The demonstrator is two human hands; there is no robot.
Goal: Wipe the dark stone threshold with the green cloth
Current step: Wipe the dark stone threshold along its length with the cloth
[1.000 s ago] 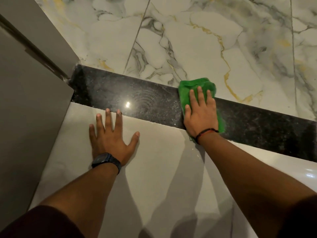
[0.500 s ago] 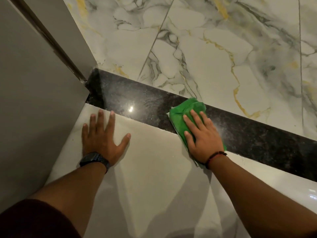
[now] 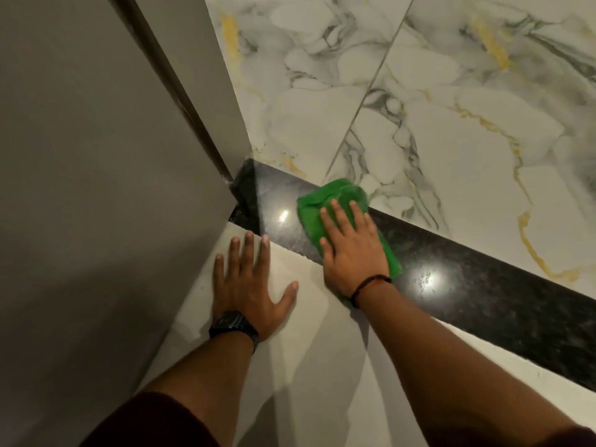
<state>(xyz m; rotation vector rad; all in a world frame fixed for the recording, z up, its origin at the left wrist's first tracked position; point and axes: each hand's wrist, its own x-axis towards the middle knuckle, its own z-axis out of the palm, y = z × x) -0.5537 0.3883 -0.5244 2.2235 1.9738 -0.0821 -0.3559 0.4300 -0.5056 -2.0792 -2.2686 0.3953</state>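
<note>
A dark speckled stone threshold runs diagonally from the wall corner at centre left down to the right edge. My right hand lies flat on a crumpled green cloth, pressing it onto the threshold's left part. The cloth sticks out beyond my fingertips and along the right side of my hand. My left hand rests flat with fingers spread on the pale tile just before the threshold, close to the wall; a dark watch is on that wrist.
A grey wall or door panel fills the left side and meets the threshold's left end. White marble-pattern tiles with grey and gold veins lie beyond the threshold. Plain glossy pale tile lies on my side.
My right hand has slid the cloth leftward along the threshold toward the wall corner. My view has shifted left too. The left hand stays planted on the pale tile.
</note>
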